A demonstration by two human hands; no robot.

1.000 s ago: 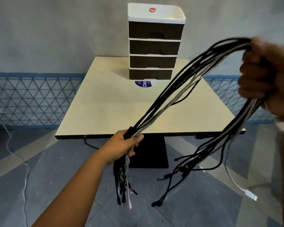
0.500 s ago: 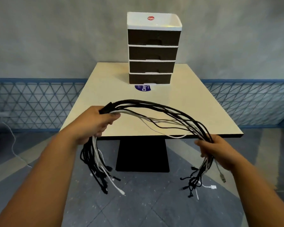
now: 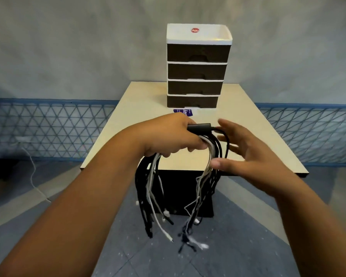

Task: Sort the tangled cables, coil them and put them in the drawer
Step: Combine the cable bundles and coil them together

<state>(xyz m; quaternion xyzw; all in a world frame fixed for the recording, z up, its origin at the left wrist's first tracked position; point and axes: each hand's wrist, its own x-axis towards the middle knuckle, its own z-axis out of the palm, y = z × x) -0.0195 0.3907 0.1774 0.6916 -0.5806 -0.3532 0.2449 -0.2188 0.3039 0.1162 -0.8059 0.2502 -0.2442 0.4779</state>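
Observation:
A bundle of black and white cables (image 3: 207,188) is folded over in my left hand (image 3: 173,136), which grips it at the fold above the table's near edge. Both halves hang down in front of the table, their plugs dangling near the floor. My right hand (image 3: 246,154) is beside the bundle on the right, fingers spread and straight, thumb touching the hanging strands. A drawer unit (image 3: 197,70) with four dark drawers and a white top tray stands at the back of the table, all drawers closed.
The beige table (image 3: 132,124) stands on a black pedestal (image 3: 206,206). A blue sticker (image 3: 183,113) lies in front of the drawer unit. A white cable (image 3: 33,172) trails on the floor at left. Behind is a grey wall with a blue mesh band.
My hands came together: the bundle, earlier stretched between both hands, now hangs folded from my left hand. My right hand let go and opened beside it.

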